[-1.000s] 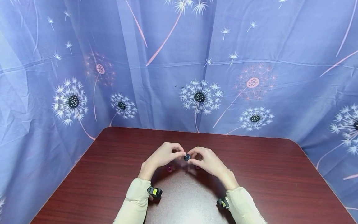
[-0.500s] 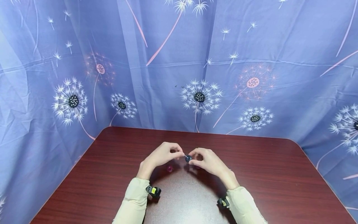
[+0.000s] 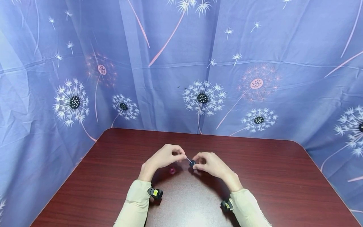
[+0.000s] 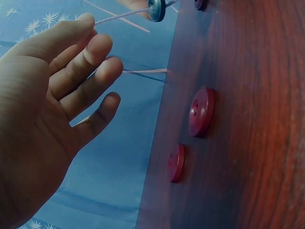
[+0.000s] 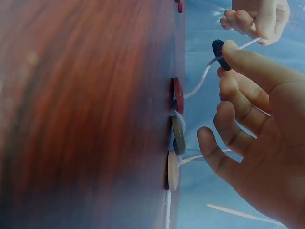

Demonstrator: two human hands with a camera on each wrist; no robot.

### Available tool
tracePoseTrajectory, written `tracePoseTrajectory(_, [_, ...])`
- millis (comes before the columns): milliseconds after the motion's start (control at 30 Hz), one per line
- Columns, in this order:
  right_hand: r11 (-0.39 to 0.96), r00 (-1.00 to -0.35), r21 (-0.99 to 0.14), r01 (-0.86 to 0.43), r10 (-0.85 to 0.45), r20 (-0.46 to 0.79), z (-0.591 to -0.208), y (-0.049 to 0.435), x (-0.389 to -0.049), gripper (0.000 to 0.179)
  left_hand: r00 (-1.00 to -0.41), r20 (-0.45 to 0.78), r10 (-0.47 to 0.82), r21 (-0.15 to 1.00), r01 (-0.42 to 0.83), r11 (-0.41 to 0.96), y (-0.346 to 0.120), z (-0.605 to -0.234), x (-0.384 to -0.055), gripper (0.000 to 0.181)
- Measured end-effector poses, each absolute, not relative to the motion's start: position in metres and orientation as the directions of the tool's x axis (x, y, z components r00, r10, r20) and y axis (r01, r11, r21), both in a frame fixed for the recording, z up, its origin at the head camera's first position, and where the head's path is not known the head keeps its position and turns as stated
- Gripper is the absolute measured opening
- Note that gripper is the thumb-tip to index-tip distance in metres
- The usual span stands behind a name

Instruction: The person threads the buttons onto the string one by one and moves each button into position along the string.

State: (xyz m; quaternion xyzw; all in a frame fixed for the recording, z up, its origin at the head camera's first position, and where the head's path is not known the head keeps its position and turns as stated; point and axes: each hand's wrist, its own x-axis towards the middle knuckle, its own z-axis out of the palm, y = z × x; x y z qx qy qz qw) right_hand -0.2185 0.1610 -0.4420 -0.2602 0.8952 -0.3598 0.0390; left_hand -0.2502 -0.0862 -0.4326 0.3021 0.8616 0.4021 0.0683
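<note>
My left hand [image 3: 164, 157] pinches the end of a white string [image 4: 121, 16] between thumb and index finger, the other fingers loosely bent. The string runs through a dark blue-green button [image 5: 218, 52]. My right hand [image 3: 212, 164] holds that button at its edge with thumb and fingertips, raised above the table, a short way along the string from the left hand. Beyond it, in the right wrist view, the string leads down to a red button [image 5: 178, 95], an olive button [image 5: 179, 134] and a beige button [image 5: 173, 171] in a row on the table.
Two loose red buttons, a larger one [image 4: 202, 112] and a smaller one [image 4: 176, 163], lie below the left hand. The reddish-brown table [image 3: 127, 143] reaches a blue dandelion-print curtain [image 3: 170, 94] at its back.
My right hand and the dark button have moved right and slightly nearer, away from the left hand. More string shows between them. The left hand has shifted slightly left.
</note>
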Motion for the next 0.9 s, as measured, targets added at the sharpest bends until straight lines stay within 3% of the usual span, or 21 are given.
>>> tracePoseTrajectory(433, [0.625,-0.861,-0.673,-0.395,-0.507,0.035,-0.4417,0.1637,-0.2193,0.016,-0.805,0.124,0.580,0.733,0.468,0.493,-0.0878,-0.4315,-0.2508,0.006])
tracePoseTrajectory(900, [0.693,-0.858,-0.591,-0.414,-0.513,-0.002,-0.4426,0.1665,-0.2183,0.017,-0.804,0.094,0.587,0.742,0.450,0.497,-0.0867,-0.4303,-0.2486,0.007])
